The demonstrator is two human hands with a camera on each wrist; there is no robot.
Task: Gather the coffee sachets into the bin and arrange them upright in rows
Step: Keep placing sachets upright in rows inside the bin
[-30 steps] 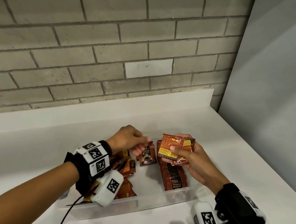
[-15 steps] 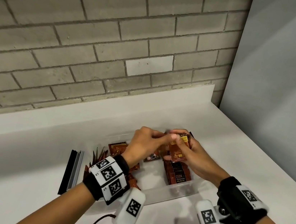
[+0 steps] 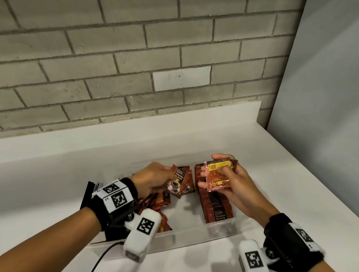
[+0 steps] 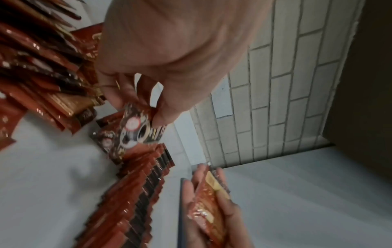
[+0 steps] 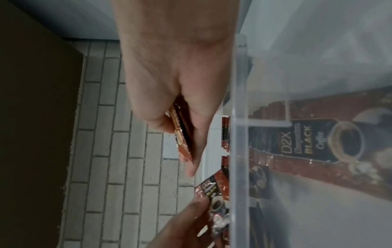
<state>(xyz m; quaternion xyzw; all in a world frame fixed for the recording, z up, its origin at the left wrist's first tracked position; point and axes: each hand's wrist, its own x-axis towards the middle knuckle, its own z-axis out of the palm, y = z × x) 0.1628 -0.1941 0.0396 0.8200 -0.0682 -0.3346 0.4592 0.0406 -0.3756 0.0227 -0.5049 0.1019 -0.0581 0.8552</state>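
Coffee sachets fill a clear plastic bin (image 3: pixel 186 236) on a white counter (image 3: pixel 280 194). One row of sachets (image 3: pixel 215 206) stands upright along the bin's right side, running from near to far; a loose heap of sachets (image 3: pixel 158 201) lies at the left, partly hidden behind the left wrist and its camera mount. How many sachets the heap holds cannot be made out. The left wrist view is blurred, and in the right wrist view the bin wall cuts across the frame, so the row shows only through hazy plastic.

Over the middle of the bin, the left hand (image 3: pixel 152 178) pinches a single dark sachet (image 3: pixel 177 182) between thumb and fingers, printed side up, with a coffee cup picture on it. The right hand (image 3: pixel 233 184) holds a small stack of sachets (image 3: pixel 218 175) above the far end of the upright row, thumb on top and fingers curled beneath; the top one shows an orange back with a yellow label. How many sachets are in the stack is hard to tell. A dark flat object (image 3: pixel 89 192) lies on the counter left of the bin, mostly hidden by the left wrist strap.
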